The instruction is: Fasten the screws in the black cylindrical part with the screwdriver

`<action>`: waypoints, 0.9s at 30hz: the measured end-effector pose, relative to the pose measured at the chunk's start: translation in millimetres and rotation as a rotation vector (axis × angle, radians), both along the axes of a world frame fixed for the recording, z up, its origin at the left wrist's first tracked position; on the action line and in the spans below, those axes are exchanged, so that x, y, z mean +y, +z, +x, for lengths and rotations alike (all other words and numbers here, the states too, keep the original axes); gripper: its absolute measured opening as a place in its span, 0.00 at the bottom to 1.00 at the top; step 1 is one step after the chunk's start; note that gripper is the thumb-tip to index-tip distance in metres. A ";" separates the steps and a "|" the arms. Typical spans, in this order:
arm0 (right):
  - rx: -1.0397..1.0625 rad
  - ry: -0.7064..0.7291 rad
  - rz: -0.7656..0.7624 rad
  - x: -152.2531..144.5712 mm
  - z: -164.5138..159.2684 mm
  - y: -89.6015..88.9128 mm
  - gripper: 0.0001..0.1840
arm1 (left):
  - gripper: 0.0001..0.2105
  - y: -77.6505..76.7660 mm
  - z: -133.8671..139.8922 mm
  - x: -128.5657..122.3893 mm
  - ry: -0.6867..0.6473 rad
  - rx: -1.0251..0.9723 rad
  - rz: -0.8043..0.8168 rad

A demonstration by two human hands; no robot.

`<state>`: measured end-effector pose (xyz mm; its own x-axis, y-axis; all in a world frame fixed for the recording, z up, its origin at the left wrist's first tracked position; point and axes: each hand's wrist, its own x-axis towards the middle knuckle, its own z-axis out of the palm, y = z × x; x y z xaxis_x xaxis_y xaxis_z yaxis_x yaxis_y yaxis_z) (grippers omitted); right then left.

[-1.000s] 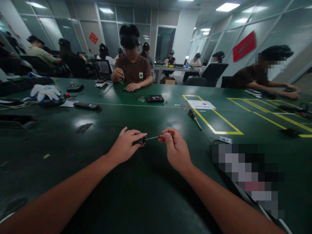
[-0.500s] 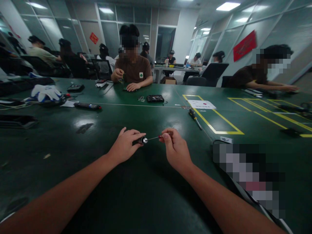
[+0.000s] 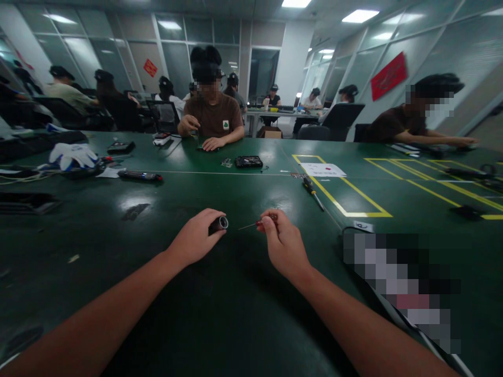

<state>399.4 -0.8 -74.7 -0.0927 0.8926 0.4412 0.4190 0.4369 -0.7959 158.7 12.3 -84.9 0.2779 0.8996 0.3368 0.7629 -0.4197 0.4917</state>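
Observation:
My left hand (image 3: 196,236) is closed around a short black cylinder (image 3: 218,224). Its round end, rimmed in silver with a dark middle, faces right. In my right hand (image 3: 283,238) is a small screwdriver (image 3: 260,223) with a reddish handle, gripped between thumb and fingers. The thin shaft points left at the cylinder, and a gap separates its tip from the round end. Both hands are low over the green table (image 3: 220,314). My fingers hide much of the cylinder and the screwdriver handle.
Beyond my right hand lies a yellow-and-black screwdriver (image 3: 313,193), near a paper sheet (image 3: 324,169) and yellow tape. A black case (image 3: 249,161) is farther ahead. At left are a dark tool (image 3: 140,176) and white gloves (image 3: 74,155). A person (image 3: 220,112) sits opposite.
My left hand has drawn slightly left with the cylinder, whose end now shows a ringed dark middle instead of a white face. The screwdriver tip, earlier at that end, is now apart from it.

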 end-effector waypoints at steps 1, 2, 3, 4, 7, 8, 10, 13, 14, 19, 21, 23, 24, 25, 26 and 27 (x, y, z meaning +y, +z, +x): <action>0.004 0.000 0.000 -0.1 0.2 0.4 0.10 | 0.16 1.6 -2.4 0.7 0.027 -0.002 0.002; 0.010 -0.001 0.000 -0.2 0.4 0.7 0.10 | 0.18 3.3 -5.2 1.5 0.058 -0.003 0.003; 0.013 0.000 0.000 -0.3 0.5 0.9 0.10 | 0.20 5.2 -8.3 2.1 0.092 -0.007 0.005; 0.014 0.001 -0.002 -0.4 0.6 1.1 0.10 | 0.21 7.2 -11.3 2.5 0.122 -0.011 0.007; 0.017 0.009 -0.012 -0.7 0.4 0.9 0.10 | 0.20 13.0 -17.5 1.9 0.152 -0.019 -0.008; 0.019 0.015 -0.019 -0.7 0.2 0.5 0.10 | 0.19 14.4 -17.9 1.2 0.149 -0.018 -0.019; 0.023 0.028 -0.031 -0.6 -0.3 -0.5 0.10 | 0.13 15.7 -16.2 -0.5 0.141 -0.003 -0.043; 0.023 0.038 -0.042 0.1 -0.6 -2.4 0.10 | 0.08 12.7 -10.7 -2.3 0.103 0.055 -0.091; 0.024 0.039 -0.042 0.5 -0.6 -2.9 0.10 | 0.08 10.5 -9.1 -2.4 0.081 0.071 -0.106; 0.002 0.044 -0.044 1.1 -0.2 -3.0 0.10 | 0.13 -3.2 -6.3 -1.7 0.041 0.133 -0.121; -0.011 0.047 -0.043 0.4 -0.4 -1.8 0.10 | 0.15 -7.3 -5.9 -1.6 0.057 0.207 -0.138; -0.022 0.055 -0.042 -0.5 -0.7 -0.5 0.10 | 0.16 -10.0 -4.9 -1.7 0.077 0.278 -0.158; -0.026 0.060 -0.043 -1.0 -0.9 -0.1 0.10 | 0.16 -10.8 -4.2 -1.9 0.080 0.302 -0.162; -0.029 0.066 -0.045 -1.3 -1.0 0.2 0.10 | 0.16 -11.3 -3.5 -2.1 0.079 0.317 -0.162; -0.030 0.070 -0.047 -1.6 -1.2 0.2 0.10 | 0.16 -11.7 -2.8 -2.2 0.073 0.322 -0.157; -0.031 0.072 -0.050 -1.7 -1.2 0.0 0.10 | 0.15 -11.8 -2.4 -2.3 0.068 0.317 -0.146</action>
